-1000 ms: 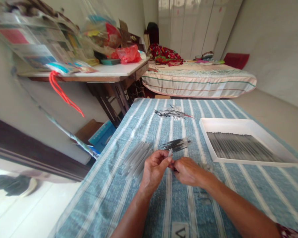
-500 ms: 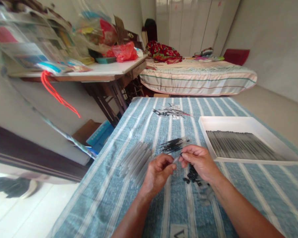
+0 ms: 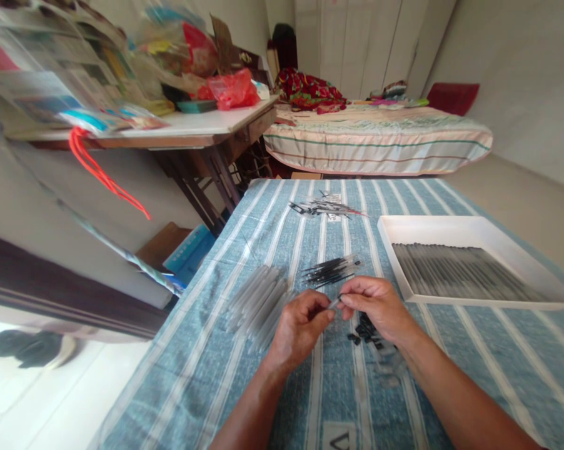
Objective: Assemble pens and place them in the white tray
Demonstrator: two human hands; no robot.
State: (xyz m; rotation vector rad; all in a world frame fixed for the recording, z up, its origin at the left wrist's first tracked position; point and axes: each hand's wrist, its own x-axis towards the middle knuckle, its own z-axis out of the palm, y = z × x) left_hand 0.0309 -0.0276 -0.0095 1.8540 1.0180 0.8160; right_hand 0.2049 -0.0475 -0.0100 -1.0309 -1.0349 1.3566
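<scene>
My left hand (image 3: 301, 328) is closed around a translucent grey pen barrel (image 3: 333, 304), whose end pokes out between thumb and forefinger. At that end my right hand (image 3: 376, 306) pinches a small black piece, mostly hidden by the fingertips. A pile of similar grey barrels (image 3: 259, 306) lies left of my left hand. Just beyond both hands is a bunch of thin black pen refills (image 3: 331, 272). Small black plugs (image 3: 367, 328) are heaped below my right hand, with blurred clear pieces (image 3: 389, 365) near them.
A shallow white box (image 3: 432, 226) on the right holds a row of dark pens (image 3: 460, 272). Farther back lie loose refills (image 3: 326, 206) on the striped tablecloth (image 3: 282, 237). A cluttered side table (image 3: 192, 136) and a bed (image 3: 376, 147) stand beyond.
The view has shifted slightly. Both hands stay together over the cloth, and the right fingertips have shifted slightly at the barrel's end.
</scene>
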